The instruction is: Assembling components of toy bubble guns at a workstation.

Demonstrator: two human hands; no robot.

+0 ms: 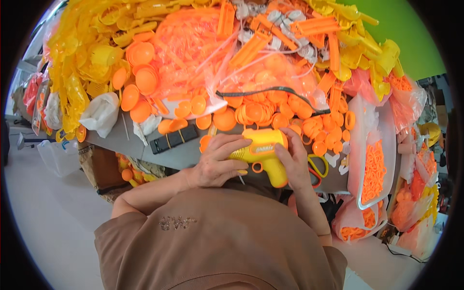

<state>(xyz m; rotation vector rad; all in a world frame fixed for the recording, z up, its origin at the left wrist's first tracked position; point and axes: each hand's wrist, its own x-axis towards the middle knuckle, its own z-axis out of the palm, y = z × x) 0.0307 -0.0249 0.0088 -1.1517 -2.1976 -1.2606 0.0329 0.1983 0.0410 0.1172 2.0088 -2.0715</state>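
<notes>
A yellow toy gun (261,153) with an orange ring at its rear and an orange trigger is held between my hands, over the near edge of the table. Its handle points down toward me and its front end faces left. My left hand (223,160) is closed round the front end, which its fingers partly hide. My right hand (294,158) grips the rear, with the thumb on the side and the fingers over the orange ring. Just beyond the gun lie loose orange round caps (253,112). A pair of scissors (318,166) with yellow and orange handles lies beside my right hand.
Yellow plastic parts (87,53) heap up at the left, with a bag of orange parts (183,53) behind. A black rectangular object (174,139) lies left of my hands. At right stands a clear bin (354,159) holding orange rings (374,171). A cardboard box (99,171) stands below left.
</notes>
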